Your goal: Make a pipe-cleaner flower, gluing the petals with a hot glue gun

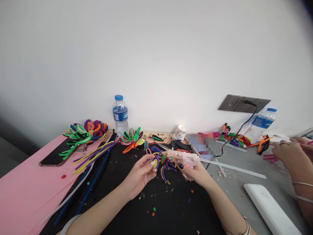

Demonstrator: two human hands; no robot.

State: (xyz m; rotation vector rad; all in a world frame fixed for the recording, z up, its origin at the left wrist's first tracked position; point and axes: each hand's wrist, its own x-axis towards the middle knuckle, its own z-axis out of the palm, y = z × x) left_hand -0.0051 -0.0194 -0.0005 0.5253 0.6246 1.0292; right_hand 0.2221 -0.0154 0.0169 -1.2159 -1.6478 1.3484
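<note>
Between thumb and fingers, my left hand (142, 172) pinches a purple and yellow pipe-cleaner piece (156, 163). My right hand (195, 174) is wrapped round a pale pink glue gun (182, 157), with a long clear glue stick (234, 168) jutting from its back to the right. The gun's nozzle end points left, close to the pipe-cleaner piece; the tip itself is hard to make out. Purple, yellow and green pipe-cleaner loops (163, 173) hang just below the gun, between my hands, over the black mat (127, 212).
Pipe-cleaner flowers (84, 132), a phone (55, 156) and loose stems (94, 158) lie left. A water bottle (120, 116) and paper cup (180, 132) stand by the wall. Right are a black cable (238, 130), a white case (271, 209) and another person's hands (285, 153).
</note>
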